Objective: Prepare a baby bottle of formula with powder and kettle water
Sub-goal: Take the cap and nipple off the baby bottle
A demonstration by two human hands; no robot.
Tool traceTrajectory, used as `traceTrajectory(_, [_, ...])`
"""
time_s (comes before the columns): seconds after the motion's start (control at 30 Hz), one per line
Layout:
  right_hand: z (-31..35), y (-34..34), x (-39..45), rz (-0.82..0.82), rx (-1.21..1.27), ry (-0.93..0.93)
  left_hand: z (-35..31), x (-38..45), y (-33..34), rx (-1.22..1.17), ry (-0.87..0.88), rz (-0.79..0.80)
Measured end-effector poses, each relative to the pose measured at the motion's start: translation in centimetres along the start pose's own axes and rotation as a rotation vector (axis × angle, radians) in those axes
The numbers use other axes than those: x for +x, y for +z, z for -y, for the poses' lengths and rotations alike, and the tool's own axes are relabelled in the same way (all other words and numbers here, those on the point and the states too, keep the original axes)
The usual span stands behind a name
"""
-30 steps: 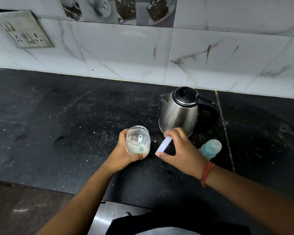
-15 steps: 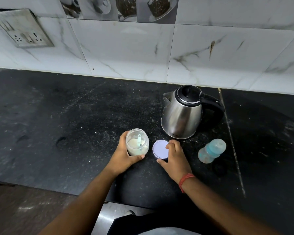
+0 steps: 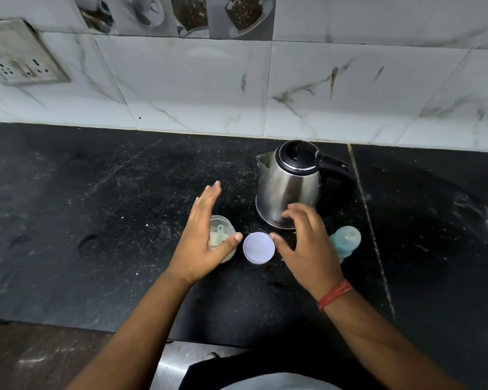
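on the black bench (image 3: pixel 96 192), both hands hover with fingers loose, holding nothing: left hand (image 3: pixel 203 237) over the powder jar (image 3: pixel 221 235), right hand (image 3: pixel 304 243) beside its lid (image 3: pixel 258 247).

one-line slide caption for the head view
Open hands hover over powder jar, lid, kettle and bottle.

Left hand (image 3: pixel 202 243) flat, fingers (image 3: pixel 209 197) straight; right hand (image 3: pixel 307 243) spread, fingers loosely bent.
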State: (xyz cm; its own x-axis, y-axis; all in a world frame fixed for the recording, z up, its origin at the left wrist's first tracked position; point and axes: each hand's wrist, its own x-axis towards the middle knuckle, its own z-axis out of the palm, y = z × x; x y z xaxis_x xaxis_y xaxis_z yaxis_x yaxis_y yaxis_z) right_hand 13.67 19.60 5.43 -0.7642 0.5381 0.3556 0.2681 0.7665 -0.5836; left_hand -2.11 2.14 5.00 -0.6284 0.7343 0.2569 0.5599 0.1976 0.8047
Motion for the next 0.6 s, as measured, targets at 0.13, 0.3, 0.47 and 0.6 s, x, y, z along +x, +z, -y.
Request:
traceTrajectory(0.13, [-1.1,-3.3,1.0,-0.094,-0.105,-0.016,-2.1,1.6,2.1,0.038,0.118,0.054])
traceTrajectory(0.3, [-4.6,-6.3,0.9,-0.015,-0.201,0.145,-3.6,1.8,5.7,0.011,0.144,0.165])
traceTrajectory(0.47, [-7.1,-7.4,-0.4,0.296,-0.225,0.421,-4.1,0.7,9.6,-0.065,0.056,0.325])
traceTrajectory(0.6, [-7.7,-7.7,-1.0,0.346,-0.181,0.473,-4.4,0.4,11.3,-0.069,0.004,0.403])
